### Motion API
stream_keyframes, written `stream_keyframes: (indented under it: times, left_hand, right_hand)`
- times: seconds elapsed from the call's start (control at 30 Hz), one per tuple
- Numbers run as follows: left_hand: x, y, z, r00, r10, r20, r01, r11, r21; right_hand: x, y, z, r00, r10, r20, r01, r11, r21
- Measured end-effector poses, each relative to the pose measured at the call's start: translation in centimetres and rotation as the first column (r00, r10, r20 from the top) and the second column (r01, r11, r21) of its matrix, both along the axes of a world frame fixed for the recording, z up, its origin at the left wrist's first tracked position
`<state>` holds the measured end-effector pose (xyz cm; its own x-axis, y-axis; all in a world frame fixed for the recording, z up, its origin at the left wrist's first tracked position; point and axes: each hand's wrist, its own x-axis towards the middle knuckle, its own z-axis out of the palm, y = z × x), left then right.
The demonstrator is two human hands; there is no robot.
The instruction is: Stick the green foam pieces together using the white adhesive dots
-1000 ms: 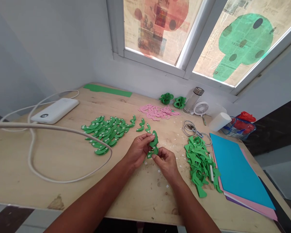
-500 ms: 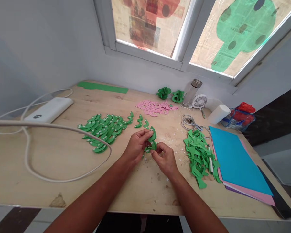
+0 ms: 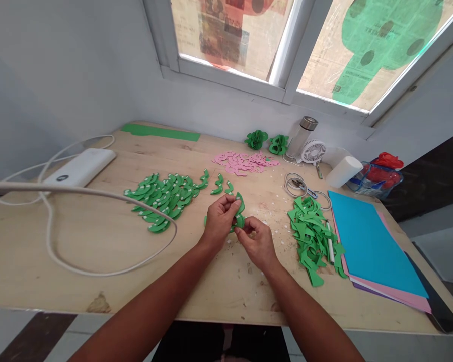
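My left hand is closed on green paper cutouts, curved pieces that stick out past the thumb. My right hand pinches their lower edge with thumb and forefinger. How the pieces join is partly hidden by my fingers. A few loose green curved pieces with small white patches lie just beyond my left hand. Further left spreads a heap of similar green pieces. Behind my hands lies a pile of pink cutouts.
Green paper scraps with a white pen lie right, beside blue sheets. Scissors, a glass bottle, a small fan and two green paper balls stand behind. A white cable loops at left.
My left hand has turned slightly inward around the green pieces, and some green now shows at its left side. My right hand keeps its pinch. The view has shifted a little.
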<state>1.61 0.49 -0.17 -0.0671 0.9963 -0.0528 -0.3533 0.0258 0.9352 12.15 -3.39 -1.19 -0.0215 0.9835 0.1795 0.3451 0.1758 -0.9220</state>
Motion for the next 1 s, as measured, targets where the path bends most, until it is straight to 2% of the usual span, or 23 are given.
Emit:
stream_keyframes:
  times: [0.1,0.2,0.33,0.5,0.67,0.9,1.0]
  left_hand:
    - [0.0,0.0,-0.2,0.997,0.022,-0.07,-0.018,0.998,0.054]
    - [0.2,0.0,-0.6,0.99,0.074,-0.118,-0.059,0.99,0.127]
    - [0.4,0.0,-0.8,0.991,0.083,-0.105,-0.066,0.986,0.156]
    - [0.5,-0.2,-0.5,0.997,0.068,-0.034,-0.064,0.992,0.107]
    - [0.7,-0.3,-0.3,0.998,0.053,0.022,-0.054,0.997,0.05]
    - [0.5,-0.2,-0.1,0.997,0.081,-0.013,-0.08,0.995,0.058]
    - [0.3,-0.2,-0.2,0.997,0.035,-0.065,-0.03,0.996,0.08]
  right_hand:
    - [-0.1,0.0,-0.1,1.0,-0.01,-0.019,0.01,1.0,-0.012]
    - [-0.3,0.0,-0.1,0.985,0.012,-0.174,-0.033,0.993,-0.117]
    - [-0.4,0.2,-0.4,0.893,0.043,-0.447,-0.159,0.961,-0.225]
    - [-0.3,0.2,-0.7,0.808,0.023,-0.589,-0.232,0.931,-0.282]
    - [-0.3,0.2,-0.7,0.777,0.014,-0.629,-0.259,0.918,-0.3]
    - [0.1,0.2,0.0,0.85,0.07,-0.523,-0.234,0.938,-0.255]
    - [0.8,0.5,0.1,0.9,0.005,-0.435,-0.113,0.968,-0.224]
